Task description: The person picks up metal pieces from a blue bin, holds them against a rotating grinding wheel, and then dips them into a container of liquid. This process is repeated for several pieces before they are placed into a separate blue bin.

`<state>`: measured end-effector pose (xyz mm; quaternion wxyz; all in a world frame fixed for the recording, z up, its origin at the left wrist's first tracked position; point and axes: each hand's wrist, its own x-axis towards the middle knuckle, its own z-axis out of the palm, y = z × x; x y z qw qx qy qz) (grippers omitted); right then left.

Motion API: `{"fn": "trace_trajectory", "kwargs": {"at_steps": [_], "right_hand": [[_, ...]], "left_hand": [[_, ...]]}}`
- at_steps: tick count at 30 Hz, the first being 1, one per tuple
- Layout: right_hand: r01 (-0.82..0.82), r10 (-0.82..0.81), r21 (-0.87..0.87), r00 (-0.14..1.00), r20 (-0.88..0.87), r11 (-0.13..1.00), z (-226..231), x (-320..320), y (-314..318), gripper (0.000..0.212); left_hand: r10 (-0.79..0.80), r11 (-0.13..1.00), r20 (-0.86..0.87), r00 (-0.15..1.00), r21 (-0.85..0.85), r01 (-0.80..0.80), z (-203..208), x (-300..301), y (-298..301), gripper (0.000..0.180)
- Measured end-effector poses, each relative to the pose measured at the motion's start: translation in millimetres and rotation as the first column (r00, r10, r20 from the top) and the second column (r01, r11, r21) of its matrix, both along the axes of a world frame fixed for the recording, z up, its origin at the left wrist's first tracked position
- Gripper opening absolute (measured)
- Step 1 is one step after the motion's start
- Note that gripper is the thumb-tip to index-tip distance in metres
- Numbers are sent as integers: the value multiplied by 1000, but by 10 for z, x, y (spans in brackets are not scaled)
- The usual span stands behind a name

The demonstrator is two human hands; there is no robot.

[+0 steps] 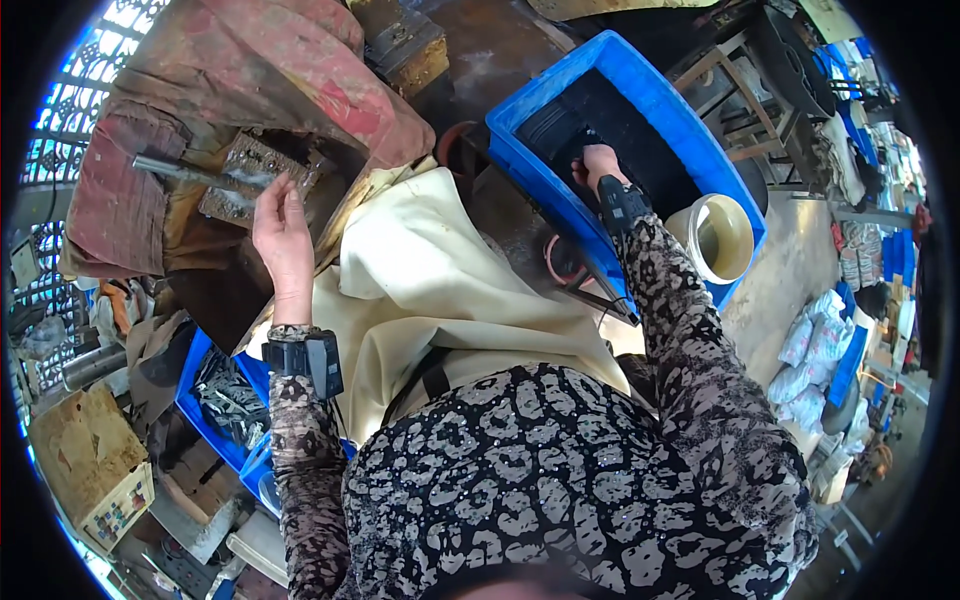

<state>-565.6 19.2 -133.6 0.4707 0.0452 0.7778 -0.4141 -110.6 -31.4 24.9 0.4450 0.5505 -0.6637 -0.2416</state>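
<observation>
My left hand (282, 240) is raised with its fingers stretched out and nothing visible in them. It is beside a worn, wet-looking metal block (235, 205), from which a metal rod (175, 168) sticks out to the left. My right hand (598, 163) reaches into a blue plastic bin (535, 92). Its fingers are curled in at the dark, sheet-like contents (655, 150); what they grip, if anything, cannot be made out. A cream cloth (430, 240) drapes over my lap between the two arms.
A cream bucket (722, 238) stands at the bin's near right corner. Stained reddish cloth (270, 60) hangs around the metal block. At lower left are a blue crate (195, 375) of small metal pieces and an open box (88, 450). White sacks (812, 340) lie on the right.
</observation>
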Motion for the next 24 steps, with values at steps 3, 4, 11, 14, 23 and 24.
{"fn": "trace_trajectory", "kwargs": {"at_steps": [3, 4, 11, 14, 23, 24], "right_hand": [[-23, 23, 16, 1000, 16, 1000, -150, -74, 15, 25], [-82, 82, 5, 997, 13, 997, -197, -118, 38, 24], [-119, 119, 28, 993, 6, 993, -82, -117, 96, 19], [-39, 45, 66, 994, -95, 997, -68, -406, 298, 19], [-397, 714, 702, -148, -684, 591, 1883, -1404, 1899, 39], [-439, 844, 737, 105, -526, 514, 1943, -1380, 1968, 40]], "left_hand": [[7, 1000, 92, 996, -25, -4, -46, -84, 32, 24], [3, 1000, 89, 996, -23, -1, -45, -109, 37, 24], [-19, 998, 273, 962, -53, 35, -53, -224, 131, 24], [-16, 995, 357, 934, -86, 50, -30, -225, 127, 24], [-14, 974, 333, 943, -208, 88, -254, -59, 71, 24], [-10, 973, 353, 935, -214, 91, -267, -49, 54, 24]]}}
